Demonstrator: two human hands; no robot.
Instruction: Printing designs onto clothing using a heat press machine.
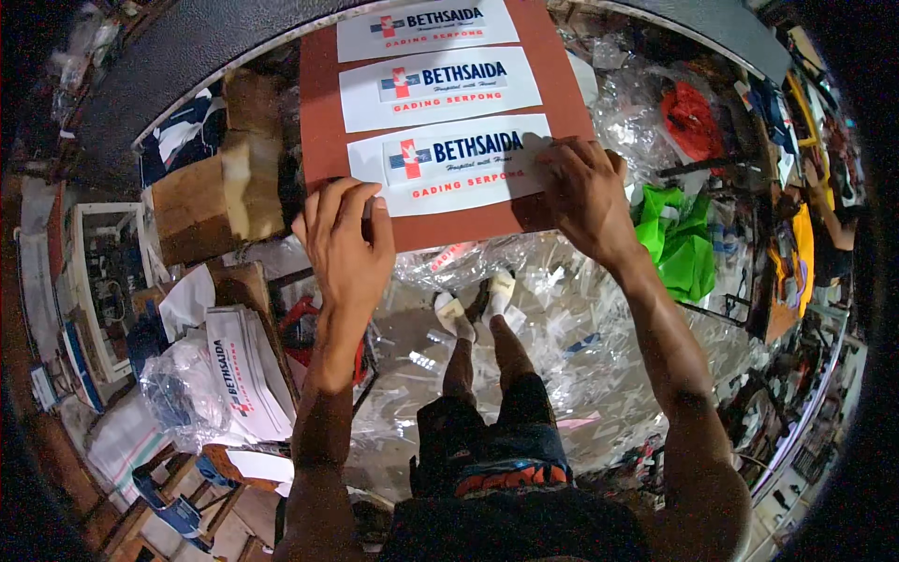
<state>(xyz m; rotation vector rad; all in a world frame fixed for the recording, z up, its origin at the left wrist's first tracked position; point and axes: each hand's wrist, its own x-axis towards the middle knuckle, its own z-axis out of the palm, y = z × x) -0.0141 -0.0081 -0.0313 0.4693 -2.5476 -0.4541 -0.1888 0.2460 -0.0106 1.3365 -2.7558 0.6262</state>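
Observation:
In front of me lies a red-brown board (421, 230) carrying three white printed panels in a column. The nearest white panel (370, 157) has a red and blue logo with dark and red lettering, under what looks like a clear film patch. At its lower left corner my left hand (348, 229) rests with bent fingers slightly apart, fingertips on the board and panel edge. My right hand (585, 192) is at the panel's right end, its fingers bunched together on the edge; the fingertips are partly hidden. Farther up sit the middle panel (361, 94) and the far panel (361, 37).
At left stand cardboard boxes (192, 201) and a stack of folded white printed pieces (248, 375) beside crumpled clear plastic (183, 389). A green bag (676, 248) and a red bundle (691, 122) lie right. Scraps litter the floor (403, 328) around my feet.

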